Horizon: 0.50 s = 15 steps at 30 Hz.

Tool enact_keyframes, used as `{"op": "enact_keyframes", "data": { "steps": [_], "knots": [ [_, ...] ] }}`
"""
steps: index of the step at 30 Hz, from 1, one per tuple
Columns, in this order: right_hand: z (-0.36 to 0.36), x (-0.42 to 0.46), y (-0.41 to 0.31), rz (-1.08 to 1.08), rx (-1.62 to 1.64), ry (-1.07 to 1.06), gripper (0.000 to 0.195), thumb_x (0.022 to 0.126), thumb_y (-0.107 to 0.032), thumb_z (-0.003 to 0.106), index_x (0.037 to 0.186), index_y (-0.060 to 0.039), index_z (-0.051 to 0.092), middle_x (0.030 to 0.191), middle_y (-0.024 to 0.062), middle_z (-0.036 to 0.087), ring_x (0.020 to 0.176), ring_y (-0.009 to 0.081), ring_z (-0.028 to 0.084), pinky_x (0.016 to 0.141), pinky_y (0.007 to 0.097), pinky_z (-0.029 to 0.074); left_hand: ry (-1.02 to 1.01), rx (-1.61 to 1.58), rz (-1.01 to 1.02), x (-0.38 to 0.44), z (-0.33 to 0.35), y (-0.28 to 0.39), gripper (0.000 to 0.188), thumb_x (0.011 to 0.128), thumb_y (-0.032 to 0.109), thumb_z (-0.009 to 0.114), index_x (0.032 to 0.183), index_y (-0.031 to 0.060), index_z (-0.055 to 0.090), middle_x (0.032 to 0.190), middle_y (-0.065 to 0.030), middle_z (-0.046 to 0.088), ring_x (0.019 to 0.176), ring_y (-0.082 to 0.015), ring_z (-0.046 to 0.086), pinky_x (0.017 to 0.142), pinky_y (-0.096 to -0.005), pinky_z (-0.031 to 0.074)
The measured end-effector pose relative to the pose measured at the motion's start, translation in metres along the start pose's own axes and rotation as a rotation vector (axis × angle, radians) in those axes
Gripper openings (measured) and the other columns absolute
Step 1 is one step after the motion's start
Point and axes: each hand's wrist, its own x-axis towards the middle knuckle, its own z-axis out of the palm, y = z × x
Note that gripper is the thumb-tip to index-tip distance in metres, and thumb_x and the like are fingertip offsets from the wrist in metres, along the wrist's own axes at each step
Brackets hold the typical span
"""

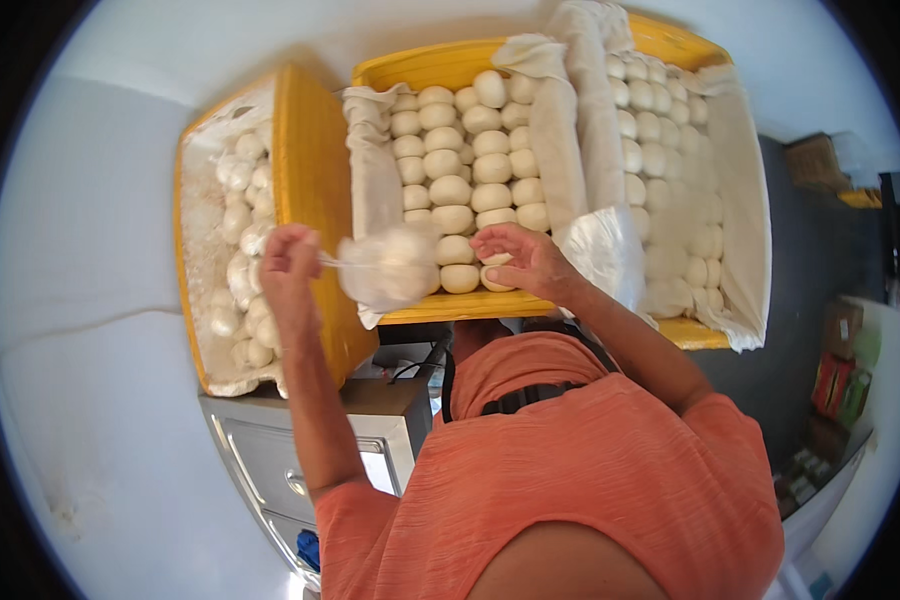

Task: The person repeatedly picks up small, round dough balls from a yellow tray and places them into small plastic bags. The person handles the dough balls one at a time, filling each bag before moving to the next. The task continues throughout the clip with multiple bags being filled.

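Observation:
My left hand [291, 259] pinches the twisted neck of a clear plastic bag [390, 266]. The bag is blurred, and pale round buns seem to be inside. It hangs in front of the near left corner of the middle yellow crate [487, 306], which is lined with white cloth. Rows of round white buns [450, 191] fill that crate. Over its front rows, my right hand [529, 259] has its fingers curved and apart, with nothing held. The thumb is beside a bun in the front row; whether they touch I cannot tell.
On the left, a yellow crate [311, 187] holds several bagged buns [240, 277]. Another cloth-lined crate [690, 334] of buns, partly under clear film, stands at right. A stack of clear plastic bags [604, 251] lies between. Below left is a metal cabinet [270, 450].

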Motion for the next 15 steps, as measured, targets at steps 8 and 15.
{"op": "enact_keyframes", "data": {
  "steps": [8,15],
  "knots": [
    [-0.153,-0.107,0.077,-0.094,-0.971,1.150,0.032,0.081,-0.023,0.065,0.103,0.0001,0.061,0.107,0.0183,0.061,0.102,0.0331,0.056,0.090,0.0391,0.043,0.326,0.953,0.787,0.050,-0.013,0.101,0.050,0.083,0.015,0.066,0.127,0.0032,0.046,0.128,-0.0150,0.047,0.115,-0.0250,0.049,0.095,-0.0380,0.040],
    [-0.142,-0.122,0.089,-0.173,-1.183,1.126,0.036,0.075,-0.030,0.069,0.096,-0.0006,0.063,0.104,0.0158,0.061,0.098,0.0326,0.055,0.084,0.0414,0.043,-0.523,0.440,0.275,0.002,0.109,-0.050,0.032,0.080,0.011,0.067,0.110,0.0056,0.058,0.129,-0.0129,0.046,0.113,-0.0212,0.050,0.084,-0.0316,0.047]
  ]
}}
